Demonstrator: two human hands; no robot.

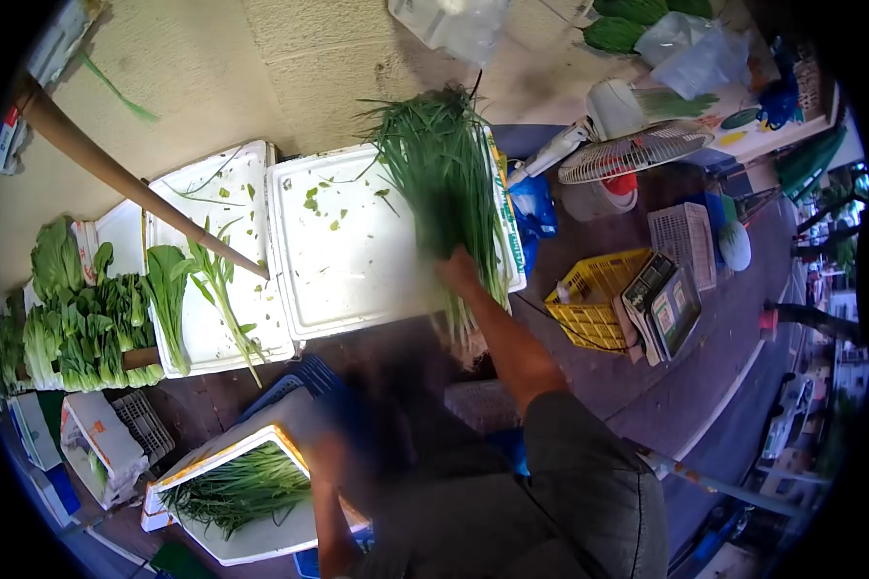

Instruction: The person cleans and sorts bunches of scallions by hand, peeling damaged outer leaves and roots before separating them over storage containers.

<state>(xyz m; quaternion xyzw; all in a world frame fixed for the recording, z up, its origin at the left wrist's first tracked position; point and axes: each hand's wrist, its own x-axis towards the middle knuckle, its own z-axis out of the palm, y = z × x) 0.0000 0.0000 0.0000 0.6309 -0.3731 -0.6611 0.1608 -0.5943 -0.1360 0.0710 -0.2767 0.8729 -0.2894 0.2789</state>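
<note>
**Across the white foam tray [348, 265], a long green bunch [444, 169] meets the right hand [457, 270]**

Near its pale stem ends, the bunch has the right hand against it; blur and leaves hide the fingers, so how far they are closed cannot be told. The left hand [326, 455] is badly smeared beside a white foam box [227, 552] holding more long greens [246, 487]; whether it is open or has hold of anything cannot be told either.

The bunch covers the tray's right end, leaf tips toward the wall [309, 58], stems reaching past the near edge. Handling it well would likely mean gathering those stems together and supporting the floppy leaves, since a tight squeeze could bruise them and strays could slip loose.

Leaf scraps dot the tray. To its left, a wooden pole [140, 183] slants across a second tray [188, 323] with a few loose stalks [222, 299]; leafy heads [101, 323] stand packed beyond. Off to the right are a yellow basket [584, 331], a scale [676, 309] and a fan [599, 171].
</note>
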